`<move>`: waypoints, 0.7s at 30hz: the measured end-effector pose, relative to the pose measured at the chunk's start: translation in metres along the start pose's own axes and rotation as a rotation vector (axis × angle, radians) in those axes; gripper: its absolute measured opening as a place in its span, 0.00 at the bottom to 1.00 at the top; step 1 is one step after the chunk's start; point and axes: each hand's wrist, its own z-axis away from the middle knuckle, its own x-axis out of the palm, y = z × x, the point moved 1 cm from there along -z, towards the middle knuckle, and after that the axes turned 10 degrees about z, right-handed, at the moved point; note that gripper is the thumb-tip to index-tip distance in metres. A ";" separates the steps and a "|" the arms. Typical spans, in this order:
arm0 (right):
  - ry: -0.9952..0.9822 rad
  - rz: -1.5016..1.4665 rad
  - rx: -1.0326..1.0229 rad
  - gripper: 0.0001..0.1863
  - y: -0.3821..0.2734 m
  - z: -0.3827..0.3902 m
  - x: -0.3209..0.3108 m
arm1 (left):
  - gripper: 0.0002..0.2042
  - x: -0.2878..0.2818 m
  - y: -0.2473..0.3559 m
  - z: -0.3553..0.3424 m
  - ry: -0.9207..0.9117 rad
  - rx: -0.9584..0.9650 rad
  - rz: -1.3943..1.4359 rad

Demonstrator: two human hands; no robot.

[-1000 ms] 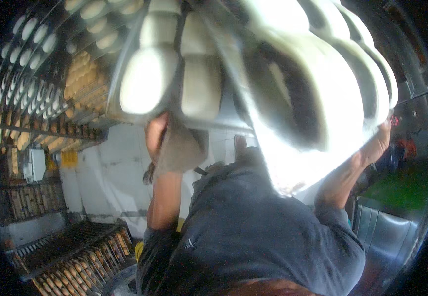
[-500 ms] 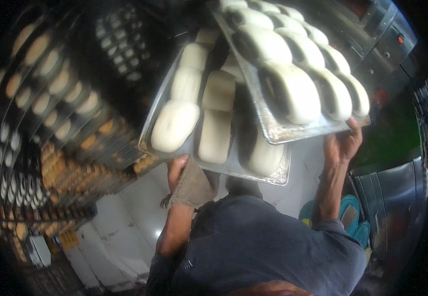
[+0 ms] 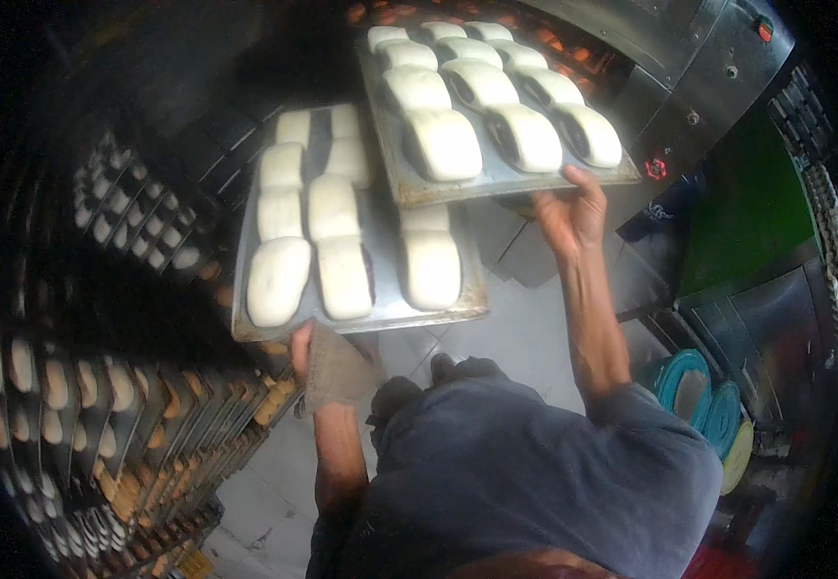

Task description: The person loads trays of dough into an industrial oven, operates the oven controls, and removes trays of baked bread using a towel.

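Note:
Two metal baking trays are up in front of me, each bearing rows of pale, oblong dough pieces. My left hand (image 3: 301, 353) grips the near edge of the left tray (image 3: 390, 275) through a brown cloth (image 3: 337, 372). Pale dough pieces (image 3: 278, 280) lie on it in three rows, the right row partly hidden by the other tray. My right hand (image 3: 573, 214) supports the right tray (image 3: 392, 125) at its near edge, thumb over the rim. This tray sits higher and overlaps the left one; its dough pieces (image 3: 444, 145) show dark sides.
Racks of bread (image 3: 120, 386) line the left side. A steel oven front (image 3: 655, 58) with a red knob (image 3: 655, 169) stands at upper right, orange glow beyond the right tray. Teal round objects (image 3: 684, 381) lie on the right. White floor tiles (image 3: 525, 352) show below.
Both trays have shifted left in the view and look more level. The view has turned, bringing the glowing oven area into sight. Both hands keep their holds.

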 end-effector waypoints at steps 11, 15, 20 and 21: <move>0.052 0.096 -0.250 0.28 0.044 -0.099 -0.024 | 0.17 0.004 -0.061 -0.077 -0.215 -0.125 0.181; 0.104 0.086 -0.260 0.25 0.056 -0.152 -0.055 | 0.20 0.009 -0.089 -0.110 -0.251 -0.137 0.159; 0.207 0.391 0.179 0.21 0.058 -0.179 -0.030 | 0.24 -0.011 -0.097 -0.150 -0.290 -0.303 0.029; 0.209 0.355 0.142 0.21 0.059 -0.191 -0.037 | 0.25 0.006 -0.115 -0.152 -0.254 -0.249 -0.018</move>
